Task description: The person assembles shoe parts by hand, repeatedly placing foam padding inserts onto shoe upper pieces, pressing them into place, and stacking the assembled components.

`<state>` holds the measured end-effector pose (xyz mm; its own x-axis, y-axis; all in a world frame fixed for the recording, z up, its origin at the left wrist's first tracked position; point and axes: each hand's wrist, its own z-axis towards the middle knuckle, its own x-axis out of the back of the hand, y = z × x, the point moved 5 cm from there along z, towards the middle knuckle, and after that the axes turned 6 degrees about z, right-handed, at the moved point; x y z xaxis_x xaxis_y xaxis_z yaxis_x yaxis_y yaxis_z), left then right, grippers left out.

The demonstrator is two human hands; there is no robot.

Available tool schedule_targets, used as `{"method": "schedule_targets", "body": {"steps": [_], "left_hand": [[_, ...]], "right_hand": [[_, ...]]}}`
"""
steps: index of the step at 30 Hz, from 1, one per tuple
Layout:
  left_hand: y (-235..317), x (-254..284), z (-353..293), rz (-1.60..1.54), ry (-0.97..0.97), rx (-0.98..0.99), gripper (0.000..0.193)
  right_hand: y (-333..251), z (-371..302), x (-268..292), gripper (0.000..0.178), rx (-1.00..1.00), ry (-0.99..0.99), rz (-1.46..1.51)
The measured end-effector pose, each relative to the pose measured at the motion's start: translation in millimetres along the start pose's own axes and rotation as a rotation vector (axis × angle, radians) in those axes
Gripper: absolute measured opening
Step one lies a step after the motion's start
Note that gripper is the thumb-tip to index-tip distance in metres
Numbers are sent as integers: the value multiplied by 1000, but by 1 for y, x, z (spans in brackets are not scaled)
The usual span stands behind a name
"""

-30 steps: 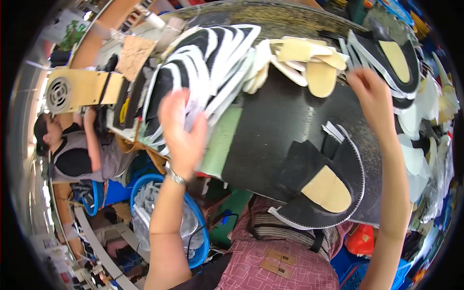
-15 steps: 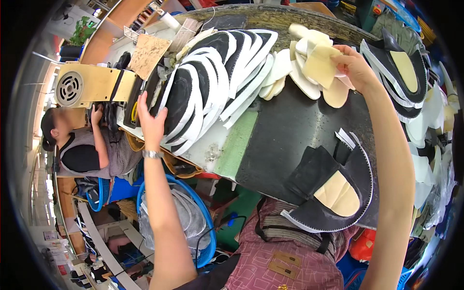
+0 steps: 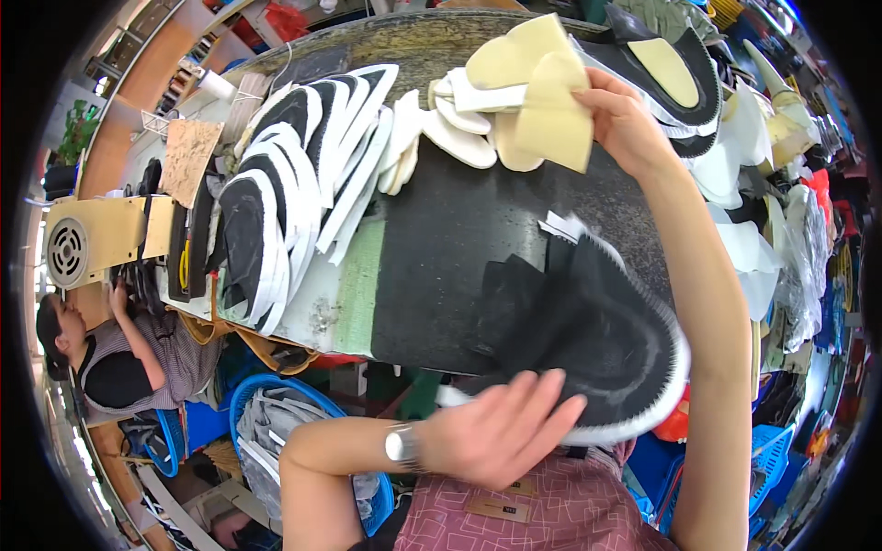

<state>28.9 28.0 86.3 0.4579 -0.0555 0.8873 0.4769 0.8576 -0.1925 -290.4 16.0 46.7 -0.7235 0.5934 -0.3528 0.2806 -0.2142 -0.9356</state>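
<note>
At the upper right of the table my right hand [image 3: 627,118] is closed on a cream toe-shaped piece [image 3: 557,115], pinched at its edge. A second cream piece [image 3: 517,57] fans out beside it, above a pile of pale rounded pieces [image 3: 459,144]. My left hand [image 3: 501,430], slightly blurred, has its fingers stretched out over the near edge of a black curved shoe upper [image 3: 611,358]. This upper has a white stitched rim and lies at the table's near edge, smeared by motion. No cream patch shows on it.
Overlapping black uppers with white edges [image 3: 294,174] lie on the left. More uppers [image 3: 675,78] lie at the far right, one with a cream patch. A blue basket [image 3: 241,395] of grey offcuts stands below the table. Another person [image 3: 138,358] sits by a cream machine [image 3: 96,243].
My left hand has moved from beside the left stack to the near upper, whose cream patch no longer shows. My right hand has shifted, with cream pieces spread out at its fingers. The view has turned right.
</note>
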Motion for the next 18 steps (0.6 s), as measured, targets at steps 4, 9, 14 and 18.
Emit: {"method": "schedule_targets", "body": {"steps": [4, 9, 14, 18], "left_hand": [[-7, -45, 22, -899, -134, 275, 58], [-130, -70, 62, -1131, 446, 827, 72], [-195, -85, 44, -628, 300, 997, 45], [-126, -41, 71, -175, 84, 382, 36]], "right_hand": [[-28, -55, 27, 38, 136, 52, -47], [-36, -114, 21, 45, 68, 8, -231], [-42, -163, 35, 57, 29, 133, 10], [-43, -231, 68, 64, 141, 392, -84]]}}
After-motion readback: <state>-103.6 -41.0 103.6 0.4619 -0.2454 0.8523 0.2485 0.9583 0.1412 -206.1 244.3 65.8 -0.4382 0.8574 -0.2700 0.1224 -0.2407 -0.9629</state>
